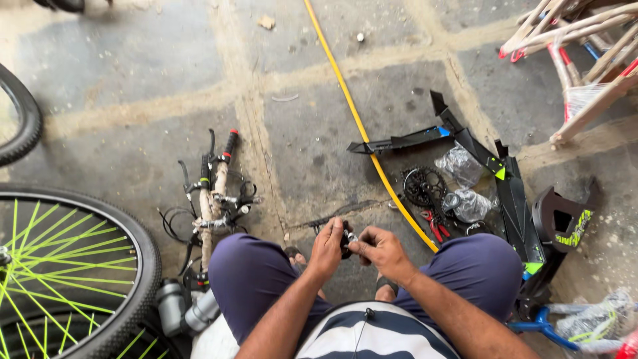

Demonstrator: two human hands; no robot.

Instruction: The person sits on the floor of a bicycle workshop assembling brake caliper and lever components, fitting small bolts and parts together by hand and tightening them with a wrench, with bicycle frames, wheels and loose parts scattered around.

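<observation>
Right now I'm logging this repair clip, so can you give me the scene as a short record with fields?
setting: stone-slab floor, person squatting
left hand: grips a small dark part
right hand: pinches the same part
left of knees: handlebar with cables, wheel with green spokes
right of knees: chainring, red-handled pliers, black mudguards, plastic bags
across floor: yellow hose
</observation>
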